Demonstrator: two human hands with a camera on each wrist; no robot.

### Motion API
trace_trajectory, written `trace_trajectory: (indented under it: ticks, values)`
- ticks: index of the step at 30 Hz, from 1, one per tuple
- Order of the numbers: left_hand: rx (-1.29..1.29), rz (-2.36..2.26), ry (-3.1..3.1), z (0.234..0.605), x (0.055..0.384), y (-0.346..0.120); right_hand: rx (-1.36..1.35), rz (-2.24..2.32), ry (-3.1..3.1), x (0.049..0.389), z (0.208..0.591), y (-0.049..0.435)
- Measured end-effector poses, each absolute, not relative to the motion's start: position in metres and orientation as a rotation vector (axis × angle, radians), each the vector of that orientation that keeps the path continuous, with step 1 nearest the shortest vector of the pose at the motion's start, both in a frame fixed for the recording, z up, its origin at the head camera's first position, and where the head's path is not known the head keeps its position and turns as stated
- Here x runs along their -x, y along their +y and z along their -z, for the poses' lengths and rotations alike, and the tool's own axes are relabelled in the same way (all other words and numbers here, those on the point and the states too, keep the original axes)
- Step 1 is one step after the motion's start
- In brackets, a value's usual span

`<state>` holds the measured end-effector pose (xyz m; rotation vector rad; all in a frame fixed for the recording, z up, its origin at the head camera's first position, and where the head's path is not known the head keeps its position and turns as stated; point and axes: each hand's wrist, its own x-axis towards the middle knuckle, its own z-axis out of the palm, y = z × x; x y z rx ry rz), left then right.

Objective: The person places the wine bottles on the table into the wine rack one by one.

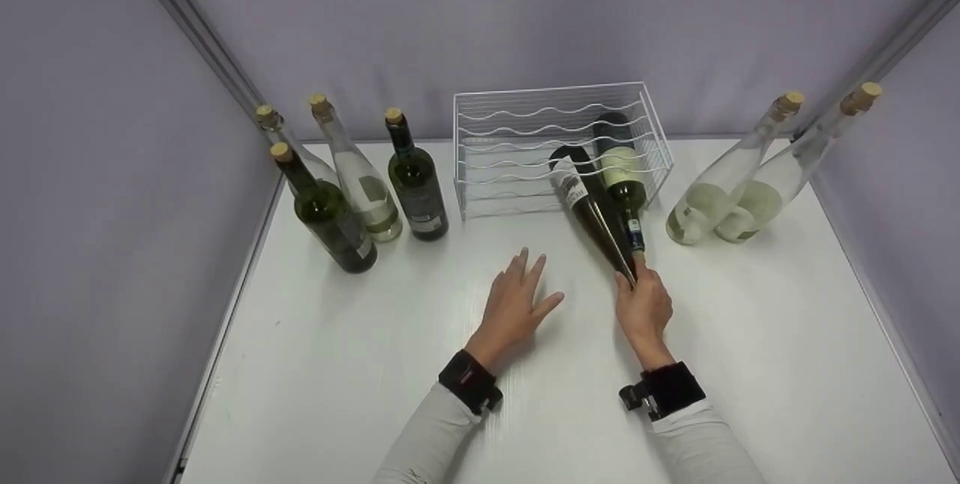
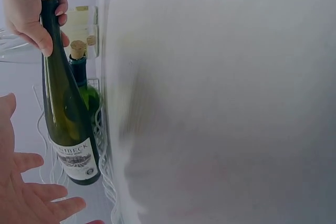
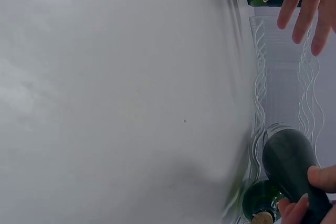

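My right hand [image 1: 645, 308] grips a slim dark green wine bottle [image 1: 598, 215] by its corked neck. The bottle slants away from the hand, and its base overlaps the front right part of a white wire wine rack [image 1: 551, 88]. A white printed label shows near that base in the left wrist view, on the held bottle [image 2: 65, 103]. Beside it, a second green wine bottle [image 1: 621, 163] lies in the rack's right side, cork towards me. My left hand [image 1: 511, 311] is over the table in front of the rack, fingers spread, holding nothing.
Left of the rack stand two dark green corked bottles [image 1: 421, 195] [image 1: 334, 221] and two clear ones [image 1: 367, 187]. Two clear corked bottles [image 1: 712, 195] stand at the right. Grey panels [image 1: 375, 19] border the white table [image 1: 360, 379] at the back and sides.
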<state>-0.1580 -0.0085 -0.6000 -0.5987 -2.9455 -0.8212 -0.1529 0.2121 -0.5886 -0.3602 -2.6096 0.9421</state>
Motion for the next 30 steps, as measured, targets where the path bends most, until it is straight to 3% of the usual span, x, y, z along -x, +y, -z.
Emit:
trace_trajectory:
  ticks: [30]
  values:
    - [0.545, 0.864, -2.937, 0.591, 0.174, -0.002, 0.447, -1.08, -2.585, 0.19, 0.604, 0.181]
